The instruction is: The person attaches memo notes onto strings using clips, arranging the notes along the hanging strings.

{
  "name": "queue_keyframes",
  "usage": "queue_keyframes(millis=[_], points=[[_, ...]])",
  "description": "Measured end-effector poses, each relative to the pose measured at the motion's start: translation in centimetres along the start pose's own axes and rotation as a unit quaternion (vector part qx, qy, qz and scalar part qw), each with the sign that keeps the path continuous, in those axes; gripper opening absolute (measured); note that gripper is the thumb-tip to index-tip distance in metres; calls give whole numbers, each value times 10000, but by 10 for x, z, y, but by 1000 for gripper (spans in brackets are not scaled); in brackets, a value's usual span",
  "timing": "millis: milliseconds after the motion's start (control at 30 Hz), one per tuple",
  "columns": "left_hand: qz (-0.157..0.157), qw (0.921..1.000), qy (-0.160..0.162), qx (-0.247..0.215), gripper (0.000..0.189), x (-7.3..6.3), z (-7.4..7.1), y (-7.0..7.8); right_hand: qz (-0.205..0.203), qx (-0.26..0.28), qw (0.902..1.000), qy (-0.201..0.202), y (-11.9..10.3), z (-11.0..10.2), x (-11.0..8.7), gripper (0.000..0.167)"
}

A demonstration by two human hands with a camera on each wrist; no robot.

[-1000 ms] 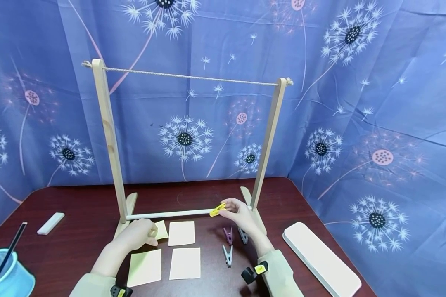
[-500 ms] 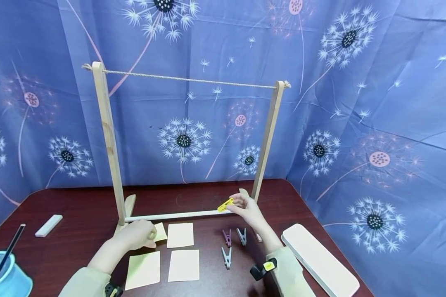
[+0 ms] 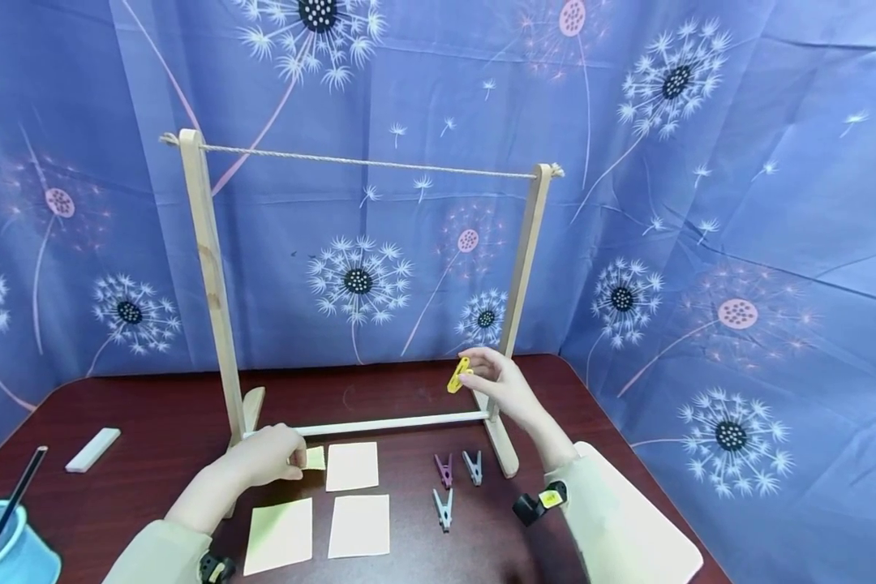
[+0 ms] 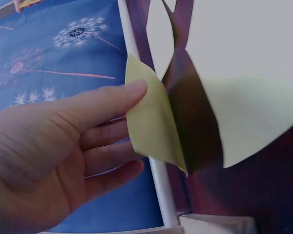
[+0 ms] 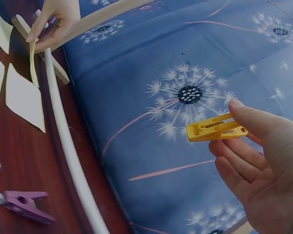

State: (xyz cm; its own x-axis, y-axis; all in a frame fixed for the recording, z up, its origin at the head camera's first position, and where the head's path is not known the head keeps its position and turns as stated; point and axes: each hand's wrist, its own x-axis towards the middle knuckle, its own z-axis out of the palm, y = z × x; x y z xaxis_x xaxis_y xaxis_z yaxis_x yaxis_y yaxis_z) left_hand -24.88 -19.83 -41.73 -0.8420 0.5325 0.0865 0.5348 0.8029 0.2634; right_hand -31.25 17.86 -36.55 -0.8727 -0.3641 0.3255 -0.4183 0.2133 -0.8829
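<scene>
My left hand (image 3: 268, 456) pinches a pale yellow paper note (image 4: 151, 117) between thumb and fingers; the left wrist view shows the note bent and raised on edge. Its place is low beside the left post of a wooden stand. My right hand (image 3: 507, 385) is near the right post and pinches a yellow clothespin (image 5: 210, 129) by its handle end, jaws pointing away from the palm. Three more notes lie flat: one at the back (image 3: 353, 466), another in front (image 3: 360, 526), and a third at front left (image 3: 281, 535).
A rope (image 3: 368, 162) runs between the stand's post tops, a white rod (image 3: 394, 423) low down. A purple clothespin (image 3: 444, 469) and two grey ones lie between the hands. A white case (image 3: 657, 527) is at right; a white block (image 3: 92, 451) and blue mesh cup (image 3: 32, 543) at left.
My right hand has risen and moved right with the yellow clothespin, which now tilts more steeply. The left hand has stayed near the left post, still gripping its note.
</scene>
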Motion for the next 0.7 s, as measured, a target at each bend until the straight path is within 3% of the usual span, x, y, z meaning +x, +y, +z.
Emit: queue_keyframes(millis=[133,233,333,500,700], points=[[-23,9975,568,427,19,4,-7,3,-1,-149,9999,-38,-11,-11,7,41],[-22,9901,1135,827,20,6,-14,6,4,-330,9995,24,-20,-17,13,43],[-94,9822,1503,1119,18,10,-22,10,42,-578,9983,109,-28,-23,18,44],[-243,9857,1518,692,2,23,-40,19,-68,-906,9957,190,-45,-33,26,42],[-117,9849,1719,158,4,51,-62,31,-632,-996,9924,358,-76,-44,38,40]])
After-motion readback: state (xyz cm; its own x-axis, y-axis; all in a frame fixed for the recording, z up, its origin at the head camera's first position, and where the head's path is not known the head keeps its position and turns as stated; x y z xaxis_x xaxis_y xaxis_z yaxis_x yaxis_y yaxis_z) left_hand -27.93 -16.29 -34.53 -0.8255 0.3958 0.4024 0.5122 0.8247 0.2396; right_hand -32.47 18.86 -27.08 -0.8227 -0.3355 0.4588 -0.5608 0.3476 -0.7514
